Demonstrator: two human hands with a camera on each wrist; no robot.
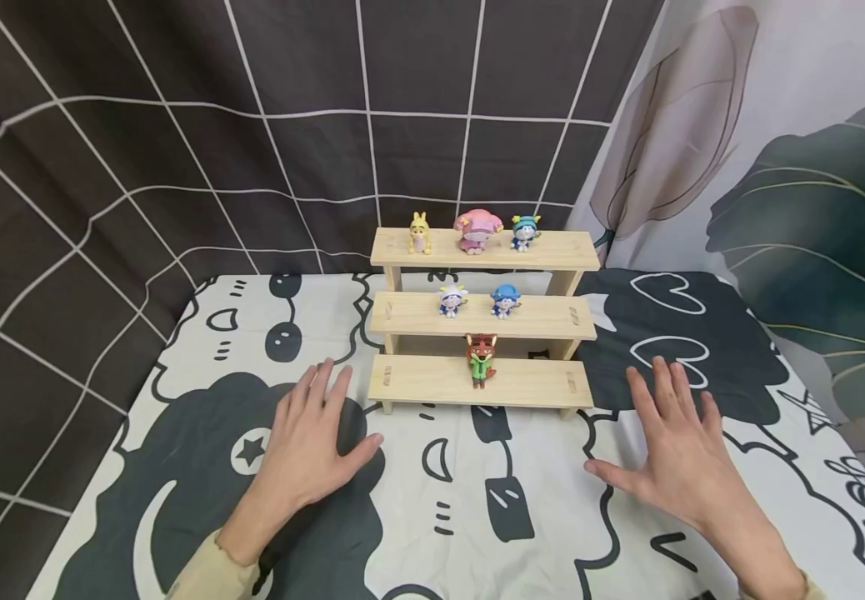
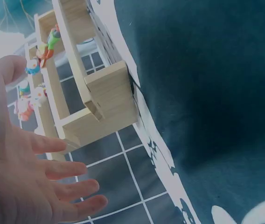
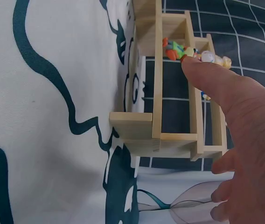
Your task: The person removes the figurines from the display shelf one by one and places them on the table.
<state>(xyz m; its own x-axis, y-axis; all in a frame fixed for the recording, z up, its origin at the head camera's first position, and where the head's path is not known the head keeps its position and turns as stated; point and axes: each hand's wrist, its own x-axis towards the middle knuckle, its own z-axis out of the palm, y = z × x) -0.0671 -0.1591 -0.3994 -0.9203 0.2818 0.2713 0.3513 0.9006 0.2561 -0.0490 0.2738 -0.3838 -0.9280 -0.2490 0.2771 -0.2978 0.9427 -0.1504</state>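
A three-tier wooden display shelf (image 1: 432, 379) stands on the printed bedsheet. Its top tier carries a yellow figurine (image 1: 419, 234), a pink figurine (image 1: 477, 232) and a teal-hatted figurine (image 1: 525, 233). On the middle tier sit a white-capped figurine (image 1: 452, 301) and a blue-hatted figurine (image 1: 505, 301). A fox figurine (image 1: 481, 361) in green is alone on the bottom tier. To the shelf's left, my left hand (image 1: 305, 446) hovers with fingers spread, holding nothing. My right hand (image 1: 676, 450) is likewise spread and holds nothing, to the right of the shelf.
A dark grid-patterned curtain (image 1: 312, 158) hangs behind and to the left. At the right hangs a pale curtain (image 1: 680, 125) with large leaf prints. The black-and-white bedsheet (image 1: 552, 542) spreads under the shelf and both hands.
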